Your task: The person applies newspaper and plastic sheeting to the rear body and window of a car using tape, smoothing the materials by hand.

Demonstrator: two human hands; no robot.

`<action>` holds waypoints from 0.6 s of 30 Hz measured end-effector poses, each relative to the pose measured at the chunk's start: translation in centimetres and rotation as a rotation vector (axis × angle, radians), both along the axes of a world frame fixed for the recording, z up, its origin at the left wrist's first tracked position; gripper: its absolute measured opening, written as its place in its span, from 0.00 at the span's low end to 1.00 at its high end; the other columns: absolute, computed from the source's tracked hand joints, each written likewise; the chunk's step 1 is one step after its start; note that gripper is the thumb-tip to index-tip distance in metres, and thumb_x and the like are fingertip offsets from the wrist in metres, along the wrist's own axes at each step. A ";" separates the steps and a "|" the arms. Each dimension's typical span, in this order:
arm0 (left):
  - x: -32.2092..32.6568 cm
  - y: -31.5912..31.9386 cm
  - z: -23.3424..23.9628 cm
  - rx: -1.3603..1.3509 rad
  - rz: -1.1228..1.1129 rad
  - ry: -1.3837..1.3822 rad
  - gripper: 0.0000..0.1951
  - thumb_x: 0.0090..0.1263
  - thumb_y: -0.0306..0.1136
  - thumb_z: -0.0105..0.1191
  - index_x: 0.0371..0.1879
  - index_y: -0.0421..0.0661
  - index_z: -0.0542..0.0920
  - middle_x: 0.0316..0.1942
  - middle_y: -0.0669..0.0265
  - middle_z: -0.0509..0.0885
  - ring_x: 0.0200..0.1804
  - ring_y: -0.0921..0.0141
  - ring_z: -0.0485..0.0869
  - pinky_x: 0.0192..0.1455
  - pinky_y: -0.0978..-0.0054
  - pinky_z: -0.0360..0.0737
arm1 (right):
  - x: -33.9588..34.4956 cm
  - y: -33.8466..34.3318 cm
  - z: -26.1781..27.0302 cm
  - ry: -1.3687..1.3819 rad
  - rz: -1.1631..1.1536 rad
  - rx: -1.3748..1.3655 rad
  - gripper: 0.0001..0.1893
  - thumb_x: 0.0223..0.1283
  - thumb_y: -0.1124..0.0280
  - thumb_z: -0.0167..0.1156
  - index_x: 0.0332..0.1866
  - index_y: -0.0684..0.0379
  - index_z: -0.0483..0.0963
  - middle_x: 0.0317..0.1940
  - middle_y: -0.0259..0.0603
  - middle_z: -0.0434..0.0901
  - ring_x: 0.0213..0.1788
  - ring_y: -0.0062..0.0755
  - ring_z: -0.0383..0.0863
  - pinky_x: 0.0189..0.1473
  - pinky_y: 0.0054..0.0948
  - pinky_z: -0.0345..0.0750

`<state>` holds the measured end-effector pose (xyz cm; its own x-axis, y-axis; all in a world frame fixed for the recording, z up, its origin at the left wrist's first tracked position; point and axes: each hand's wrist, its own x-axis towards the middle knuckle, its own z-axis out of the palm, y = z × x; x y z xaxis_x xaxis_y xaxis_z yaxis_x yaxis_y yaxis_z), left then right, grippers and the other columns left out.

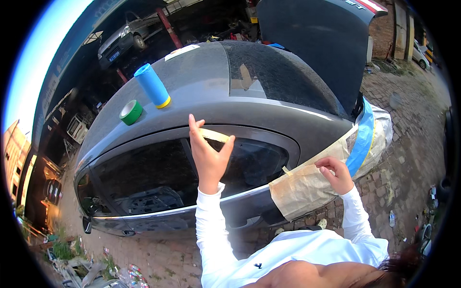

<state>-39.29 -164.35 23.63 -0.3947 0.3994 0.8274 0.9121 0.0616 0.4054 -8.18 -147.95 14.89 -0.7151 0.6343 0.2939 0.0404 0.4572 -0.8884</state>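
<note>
My left hand is raised over the side of a grey car, with a roll of pale yellow masking tape between its thumb and fingers. Over the masking paper on the rear side of the car is my right hand, fingers bent; nothing shows in it, and whether it touches the paper is unclear. A blue strip of masking film crosses the paper behind it. On the roof stand a green tape roll and a blue roll of masking film with a yellow end.
The trunk lid stands raised at the back right. A paper sheet lies on the far roof. Brick paving surrounds the car, with a plastic bottle at right and scrap and bottles at lower left. A van is raised in the workshop.
</note>
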 end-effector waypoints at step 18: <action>-11.9 9.8 4.0 0.034 0.643 0.671 0.21 0.75 0.41 0.46 0.62 0.46 0.71 0.61 0.58 0.74 0.65 0.57 0.69 0.67 0.55 0.61 | 13.1 2.0 -10.3 -0.423 0.241 0.170 0.17 0.60 0.63 0.61 0.50 0.60 0.74 0.41 0.48 0.81 0.46 0.48 0.81 0.48 0.40 0.77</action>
